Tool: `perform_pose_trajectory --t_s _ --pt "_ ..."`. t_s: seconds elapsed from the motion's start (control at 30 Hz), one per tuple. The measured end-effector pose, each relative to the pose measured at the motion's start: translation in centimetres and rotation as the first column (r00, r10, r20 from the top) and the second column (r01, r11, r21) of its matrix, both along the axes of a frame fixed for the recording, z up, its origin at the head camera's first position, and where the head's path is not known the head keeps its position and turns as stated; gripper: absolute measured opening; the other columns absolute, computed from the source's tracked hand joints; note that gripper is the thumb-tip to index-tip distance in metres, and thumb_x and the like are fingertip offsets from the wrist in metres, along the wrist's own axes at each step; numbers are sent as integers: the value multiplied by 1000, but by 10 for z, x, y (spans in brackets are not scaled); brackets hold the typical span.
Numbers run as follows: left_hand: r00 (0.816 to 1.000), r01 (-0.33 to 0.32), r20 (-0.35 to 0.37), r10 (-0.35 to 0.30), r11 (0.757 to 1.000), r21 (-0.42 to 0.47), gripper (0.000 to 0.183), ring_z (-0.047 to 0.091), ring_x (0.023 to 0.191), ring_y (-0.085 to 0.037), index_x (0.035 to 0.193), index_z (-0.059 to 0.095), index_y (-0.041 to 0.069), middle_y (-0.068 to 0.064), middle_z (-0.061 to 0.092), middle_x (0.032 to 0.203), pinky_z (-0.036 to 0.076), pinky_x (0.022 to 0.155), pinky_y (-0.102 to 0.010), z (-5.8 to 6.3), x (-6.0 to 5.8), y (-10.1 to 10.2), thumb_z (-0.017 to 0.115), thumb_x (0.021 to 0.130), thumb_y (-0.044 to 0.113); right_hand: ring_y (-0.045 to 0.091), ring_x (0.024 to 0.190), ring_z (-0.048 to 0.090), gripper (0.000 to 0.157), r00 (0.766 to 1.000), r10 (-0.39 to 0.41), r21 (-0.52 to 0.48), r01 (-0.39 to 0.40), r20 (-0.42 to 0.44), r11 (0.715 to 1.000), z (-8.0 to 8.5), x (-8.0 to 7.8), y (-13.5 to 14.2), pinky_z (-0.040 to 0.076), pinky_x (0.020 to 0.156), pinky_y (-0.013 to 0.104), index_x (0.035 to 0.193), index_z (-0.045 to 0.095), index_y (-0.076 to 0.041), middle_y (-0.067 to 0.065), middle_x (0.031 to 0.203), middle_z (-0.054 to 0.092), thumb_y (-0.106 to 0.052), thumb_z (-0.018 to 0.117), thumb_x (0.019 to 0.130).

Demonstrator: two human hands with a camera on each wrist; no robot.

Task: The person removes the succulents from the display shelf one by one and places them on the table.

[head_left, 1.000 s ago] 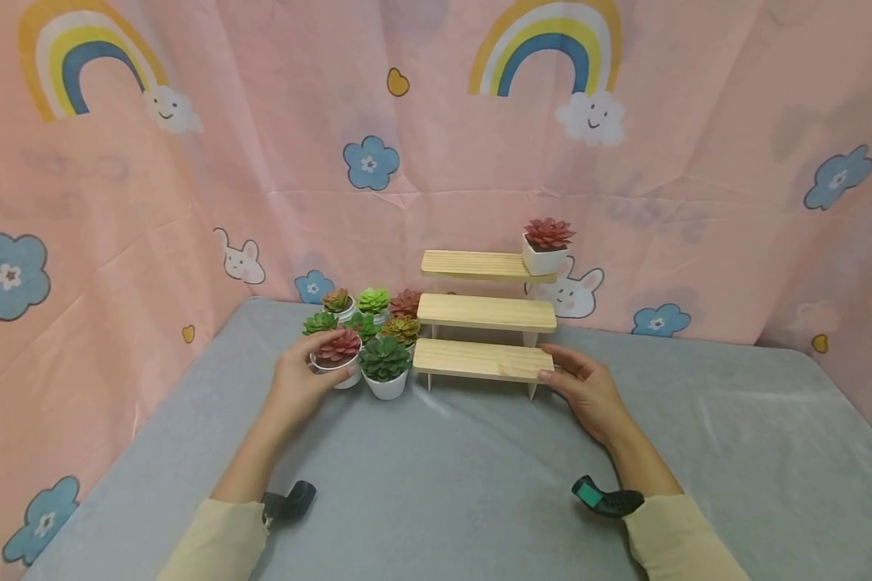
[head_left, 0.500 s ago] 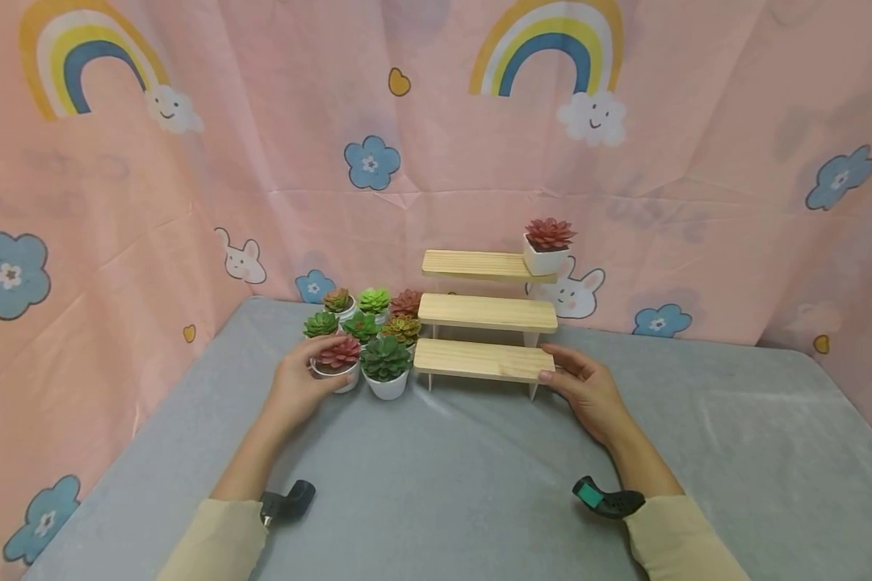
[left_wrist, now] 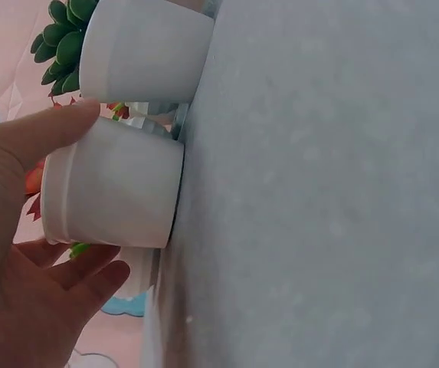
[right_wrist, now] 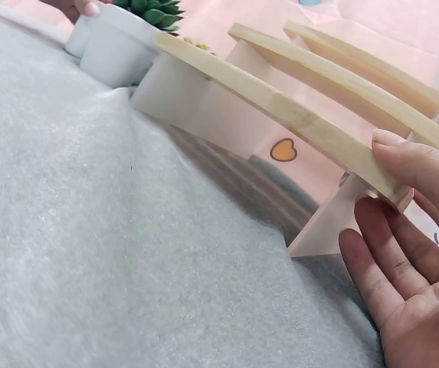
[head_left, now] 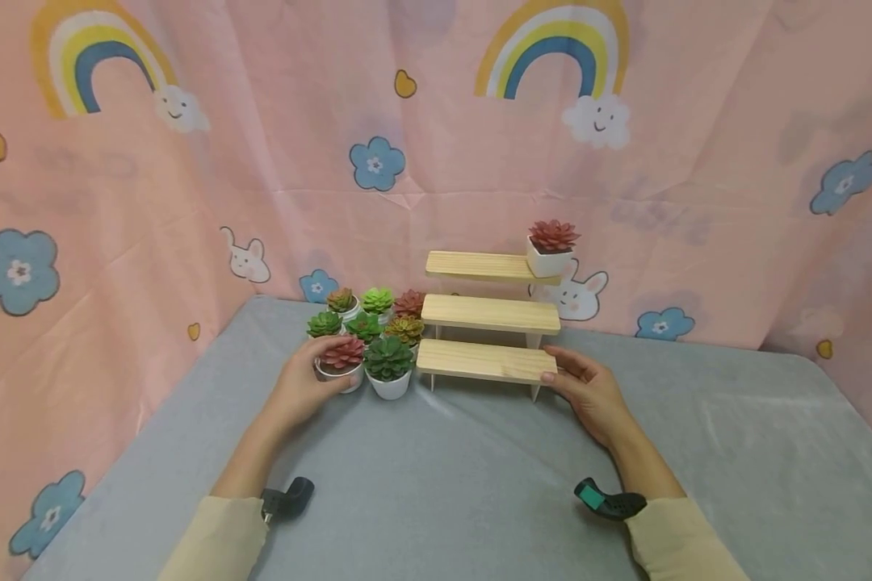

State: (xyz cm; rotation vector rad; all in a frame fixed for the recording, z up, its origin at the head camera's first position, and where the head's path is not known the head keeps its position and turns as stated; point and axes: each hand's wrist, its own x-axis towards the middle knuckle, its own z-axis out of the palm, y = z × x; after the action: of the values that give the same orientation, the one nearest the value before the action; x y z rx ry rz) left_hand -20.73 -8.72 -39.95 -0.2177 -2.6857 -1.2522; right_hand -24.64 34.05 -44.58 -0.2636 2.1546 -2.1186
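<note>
My left hand [head_left: 307, 381] curls its thumb and fingers round a white pot with a red succulent [head_left: 344, 355], at the front left of the plant group. In the left wrist view the round white pot [left_wrist: 116, 188] stands with its base right at the grey cloth, thumb on one side and fingers on the other. My right hand [head_left: 592, 395] pinches the right end of the lowest board of a three-step wooden stand [head_left: 487, 361]; in the right wrist view the thumb [right_wrist: 403, 153] lies on the board's top and the fingers are beneath. A dark green succulent [head_left: 388, 361] stands between pot and stand.
Several more potted succulents [head_left: 364, 326] crowd behind, left of the stand. On the top board's right end sits a red succulent in a square white pot [head_left: 549, 254]. A pink patterned curtain [head_left: 465, 161] hangs behind the grey cloth-covered table [head_left: 436, 484].
My left hand and the red succulent have come down slightly towards me, uncovering more of the green succulent behind. The right hand keeps its hold on the stand. The head view has shifted a little.
</note>
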Motion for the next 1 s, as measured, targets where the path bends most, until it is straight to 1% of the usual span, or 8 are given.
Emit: perform_pose_trajectory --t_s 0.13,0.23,0.3,0.43,0.57,0.67,0.87,1.0 --pt "999 16 38 -15 1000 -24 63 39 145 -40 143 57 16 -16 46 153 30 120 -63 5 2 0 82 85 21 1 112 59 63 1000 5 -16 -5 -2 1000 0 2 1 53 93 14 147 42 9 -4 128 55 -10 70 95" --pt "998 11 63 -8 999 -45 64 35 148 -41 146 53 14 -17 41 157 32 119 -63 11 5 -1 80 88 21 1 112 59 62 1000 5 -16 -5 7 1000 -1 3 1 53 93 14 147 42 9 -2 129 55 -9 70 95" --pt "997 12 73 -8 998 -54 66 36 147 -39 148 49 13 -16 41 157 34 118 -62 16 6 -1 78 89 22 1 112 60 62 1000 -3 -10 3 14 1000 -2 4 1 53 93 14 147 43 9 -1 131 54 -10 70 95" --pt "999 34 42 -31 996 -79 67 41 145 -38 150 46 12 -15 44 155 39 114 -61 31 6 2 76 91 21 1 112 60 63 1000 -21 -4 21 10 1000 -3 4 2 53 93 14 147 43 8 2 134 53 -12 71 94" --pt "998 52 -33 -55 994 -96 59 43 143 -37 147 50 11 -14 47 154 42 110 -61 49 3 7 73 94 21 1 112 60 62 999 -30 0 30 11 1000 -4 4 3 53 93 14 147 43 7 3 134 53 -12 71 94" --pt "995 63 -71 -70 994 -91 55 44 143 -35 146 52 12 -13 48 154 43 111 -60 63 -1 17 71 96 22 1 112 59 62 999 -34 9 34 22 999 -3 4 4 53 93 14 148 43 7 6 137 52 -12 70 95" --pt "992 69 -99 -81 991 -115 55 51 135 -32 148 51 19 -12 53 146 47 110 -55 93 -7 47 70 97 27 1 112 59 62 1000 -21 3 21 7 1000 1 4 3 53 93 13 148 43 8 22 147 45 -10 70 95" --pt "984 118 -114 -136 981 -152 53 53 135 -32 146 53 17 -11 54 146 49 109 -53 111 -11 69 70 96 24 1 112 60 60 1000 -21 -7 21 -4 1000 0 3 1 53 92 14 145 46 8 20 145 49 -9 71 94"
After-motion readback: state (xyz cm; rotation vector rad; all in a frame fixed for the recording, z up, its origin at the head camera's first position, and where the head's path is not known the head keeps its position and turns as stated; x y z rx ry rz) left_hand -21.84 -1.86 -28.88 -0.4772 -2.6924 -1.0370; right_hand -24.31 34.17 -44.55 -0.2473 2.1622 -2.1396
